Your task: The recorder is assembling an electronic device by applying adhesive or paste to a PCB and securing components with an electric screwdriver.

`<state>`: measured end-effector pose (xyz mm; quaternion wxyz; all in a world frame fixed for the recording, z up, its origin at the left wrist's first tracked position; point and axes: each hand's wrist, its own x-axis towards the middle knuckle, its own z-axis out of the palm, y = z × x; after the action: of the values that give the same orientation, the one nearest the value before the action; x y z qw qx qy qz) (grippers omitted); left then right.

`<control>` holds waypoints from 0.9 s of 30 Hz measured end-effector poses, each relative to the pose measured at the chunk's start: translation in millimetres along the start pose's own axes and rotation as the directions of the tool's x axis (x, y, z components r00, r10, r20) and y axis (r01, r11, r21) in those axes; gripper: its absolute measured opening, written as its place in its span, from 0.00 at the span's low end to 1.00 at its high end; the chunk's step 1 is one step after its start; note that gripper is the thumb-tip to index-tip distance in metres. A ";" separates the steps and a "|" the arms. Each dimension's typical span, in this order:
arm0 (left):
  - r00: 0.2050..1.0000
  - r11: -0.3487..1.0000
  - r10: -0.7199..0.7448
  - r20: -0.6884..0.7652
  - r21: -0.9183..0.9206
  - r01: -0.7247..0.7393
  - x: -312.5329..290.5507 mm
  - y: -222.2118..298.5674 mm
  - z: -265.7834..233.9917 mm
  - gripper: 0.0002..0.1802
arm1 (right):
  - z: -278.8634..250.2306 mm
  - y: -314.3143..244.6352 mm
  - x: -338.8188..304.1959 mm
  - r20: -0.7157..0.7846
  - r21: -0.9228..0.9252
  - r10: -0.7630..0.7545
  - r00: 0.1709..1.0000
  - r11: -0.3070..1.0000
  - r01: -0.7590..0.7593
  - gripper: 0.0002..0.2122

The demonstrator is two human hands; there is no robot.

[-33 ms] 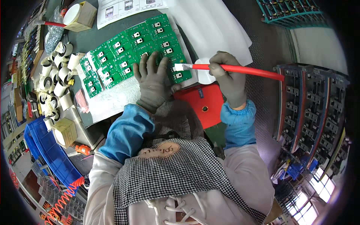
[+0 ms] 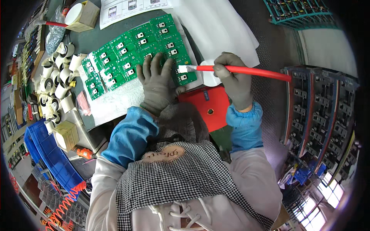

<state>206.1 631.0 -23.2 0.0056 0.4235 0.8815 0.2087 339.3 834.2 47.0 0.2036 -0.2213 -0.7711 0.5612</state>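
— So, the green circuit board panel [image 2: 138, 54] is lying flat on a pale sheet [image 2: 111, 106] on the dark tabletop [image 2: 83, 46], running slantwise away from the person. See the red-handled brush [image 2: 235, 70]? Its white bristle end sits right at the panel's near right corner.

— And the hands?

— Both gloved in grey. The left hand [image 2: 158, 84] is spread wide and pressed flat on the near edge of the panel, holding nothing, just pinning it. The right hand [image 2: 233, 79] is wrapped closed around the brush handle, to the right of the panel, with the long red end sticking out past it toward the racks of boards [image 2: 320, 111].

— What worries you?

— To my eye, the panel could skate on that smooth sheet if the flat hand lets up while the bristles push sideways. The small black-and-silver parts stand proud of the board, so a hard stroke might catch one. And the left fingertips are just beside the bristles; whatever the brush carries could end up on the glove.

— Anything crowding them?

— A red square plate [image 2: 210, 106] lies just under the brush, near the person's chest. White rolls [image 2: 58, 82] are heaped off to the left, well apart from the panel, with a blue bin [image 2: 50, 158] nearer the person, and printed sheets [image 2: 131, 9] at the far edge.
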 end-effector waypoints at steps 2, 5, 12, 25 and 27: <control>1.000 0.999 -0.014 0.003 0.033 0.014 0.0 1.0 2.2 0.58 | 3.6 6.4 5.2 0.032 -0.045 -0.014 0.999 0.999 0.015 0.07; 0.999 0.997 -0.036 0.017 0.071 0.034 0.1 1.2 2.5 0.59 | 3.2 11.1 10.1 0.048 -0.123 -0.023 0.999 0.992 0.029 0.07; 0.996 0.997 -0.063 0.064 0.058 0.059 2.3 4.7 -4.7 0.58 | 1.6 13.9 8.2 0.066 -0.026 -0.088 0.994 0.996 0.090 0.08; 0.998 0.998 -0.054 0.030 0.022 0.053 2.2 -0.1 1.1 0.58 | -1.8 27.1 0.8 -0.076 0.060 0.087 0.993 0.995 -0.083 0.07; 0.999 0.999 -0.042 0.024 0.021 0.042 1.9 1.5 -0.6 0.57 | -3.2 16.0 -8.2 -0.110 0.164 0.126 0.986 0.981 -0.107 0.06</control>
<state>205.9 633.0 -21.8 0.0162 0.4074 0.8922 0.1942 349.7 836.3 32.1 0.2332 -0.2829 -0.6963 0.6171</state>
